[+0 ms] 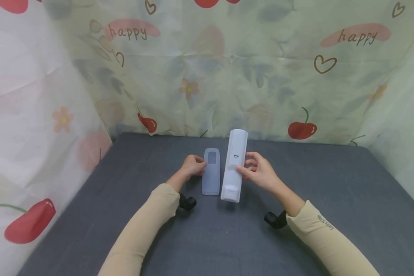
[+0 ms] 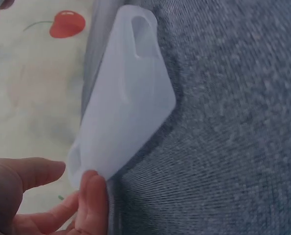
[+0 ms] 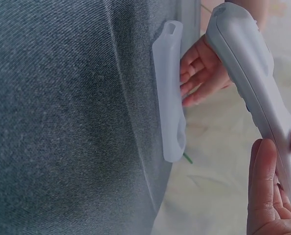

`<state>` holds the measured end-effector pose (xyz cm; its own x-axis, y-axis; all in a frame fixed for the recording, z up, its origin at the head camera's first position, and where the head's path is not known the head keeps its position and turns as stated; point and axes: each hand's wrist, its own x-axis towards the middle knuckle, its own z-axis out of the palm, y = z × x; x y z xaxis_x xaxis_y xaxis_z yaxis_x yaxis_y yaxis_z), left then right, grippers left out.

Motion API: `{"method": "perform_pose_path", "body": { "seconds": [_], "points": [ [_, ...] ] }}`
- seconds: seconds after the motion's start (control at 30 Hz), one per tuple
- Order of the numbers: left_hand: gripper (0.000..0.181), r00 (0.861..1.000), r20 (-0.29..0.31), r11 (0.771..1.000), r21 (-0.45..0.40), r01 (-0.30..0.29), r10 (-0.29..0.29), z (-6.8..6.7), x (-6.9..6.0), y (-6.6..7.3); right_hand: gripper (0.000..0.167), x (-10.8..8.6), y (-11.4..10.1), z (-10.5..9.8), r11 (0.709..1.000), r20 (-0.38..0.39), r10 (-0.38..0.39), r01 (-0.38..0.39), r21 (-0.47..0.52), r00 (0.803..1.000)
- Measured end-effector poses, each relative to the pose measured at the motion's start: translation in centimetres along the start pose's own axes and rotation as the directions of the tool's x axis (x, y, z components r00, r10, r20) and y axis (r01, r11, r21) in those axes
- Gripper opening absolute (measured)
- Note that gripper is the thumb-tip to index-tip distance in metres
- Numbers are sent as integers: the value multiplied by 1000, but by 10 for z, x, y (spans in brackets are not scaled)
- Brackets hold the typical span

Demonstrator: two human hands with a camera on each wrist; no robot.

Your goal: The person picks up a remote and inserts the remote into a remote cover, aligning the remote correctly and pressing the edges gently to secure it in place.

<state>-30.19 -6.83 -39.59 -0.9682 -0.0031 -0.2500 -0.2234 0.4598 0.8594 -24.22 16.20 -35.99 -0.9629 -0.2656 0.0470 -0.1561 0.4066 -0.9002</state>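
On the table lies a translucent, whitish remote-control cover (image 1: pixel 211 178) with a rectangular window near its far end. My left hand (image 1: pixel 194 165) is at its left edge; in the left wrist view a fingertip touches one end of the cover (image 2: pixel 125 93), while the thumb stands a little apart from it. To the right, my right hand (image 1: pixel 258 171) holds a white remote control (image 1: pixel 235 153) between thumb and fingers, above the table, its back facing up. Small buttons show along its edge in the right wrist view, where the remote control (image 3: pixel 248 63) is tilted.
A dark grey cloth covers the table (image 1: pixel 227 241). Patterned curtains (image 1: pixel 227 96) stand behind it and at both sides. Black wrist cameras (image 1: pixel 275 220) sit on both wrists, close to the tabletop.
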Motion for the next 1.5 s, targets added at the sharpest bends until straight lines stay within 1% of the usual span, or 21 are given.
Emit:
{"method": "perform_pose_path", "body": {
  "seconds": [0.1, 0.23, 0.33, 0.4, 0.5, 0.53, 0.57, 0.6, 0.7, 0.73, 0.77, 0.8, 0.83, 0.93, 1.13, 1.23, 1.37, 1.5],
  "points": [
    [35, 1000, -20, 1000, 21, 9, -8, 1, 2, -2, 59, 0, 2, 0, 1000, 4, -2, 2, 1, 1000],
    [33, 999, -39, 999, 42, -10, 12, 2, 3, -4, 58, 1, 4, 0, 1000, 5, -4, 4, 8, 1000],
    [34, 999, -37, 997, 71, -23, 25, 3, 2, -4, 58, 1, 4, 0, 1000, 4, -2, 2, 2, 1000],
    [35, 999, -26, 996, 91, -20, 23, 4, 1, -4, 58, 1, 4, 0, 1000, 4, -4, 4, -3, 1000],
    [40, 1000, 10, 992, 121, -24, 23, 2, 2, -4, 59, 2, 5, -1, 1000, 0, -1, 1, -5, 1000],
    [41, 998, 33, 993, 108, -51, 48, 2, 7, -8, 59, 2, 5, -1, 1000, -1, -1, 1, -4, 1000],
    [43, 998, 51, 993, 110, -49, 43, 1, 6, -8, 59, 1, 5, -2, 1000, -2, 0, 0, -3, 1000],
    [45, 995, 78, 993, 98, -62, 54, 1, 11, -12, 59, 1, 5, -2, 1000, -3, 1, -1, -2, 1000],
    [46, 988, 139, 994, 73, -76, 65, -2, 9, -15, 59, 1, 6, -3, 1000, -8, 0, 0, 1, 1000],
    [46, 986, 155, 995, 58, -76, 66, -2, 8, -15, 59, 1, 6, -3, 1000, -11, 0, 0, 2, 1000],
    [45, 985, 164, 997, 63, -54, 43, -2, 3, -12, 59, 2, 7, -3, 1000, -13, -1, 1, 3, 1000],
    [44, 982, 181, 997, 50, -62, 52, -3, 3, -13, 58, 2, 8, -3, 1000, -16, 0, 0, 2, 1000],
    [43, 981, 187, 997, 47, -59, 49, -3, -3, -10, 58, 2, 8, -3, 1000, -18, -1, 1, 2, 1000],
    [41, 975, 213, 998, 16, -69, 64, -4, -7, -13, 58, 3, 10, -4, 1000, -22, -2, 3, 4, 1000],
    [36, 965, 248, 996, 9, -91, 86, -5, -16, -17, 59, 6, 12, -5, 1000, -38, 14, -13, 14, 999],
    [32, 958, 269, 995, -4, -104, 101, -5, -20, -18, 59, 8, 12, -5, 1000, -60, 24, -23, 16, 998],
    [26, 947, 294, 991, -5, -136, 132, -4, -24, -20, 57, 10, 13, -4, 1000, -97, 25, -23, 21, 995],
    [22, 941, 301, 988, -11, -157, 153, -2, -29, -21, 56, 12, 14, -2, 998, -136, 21, -12, 64, 991]
  ]
}}
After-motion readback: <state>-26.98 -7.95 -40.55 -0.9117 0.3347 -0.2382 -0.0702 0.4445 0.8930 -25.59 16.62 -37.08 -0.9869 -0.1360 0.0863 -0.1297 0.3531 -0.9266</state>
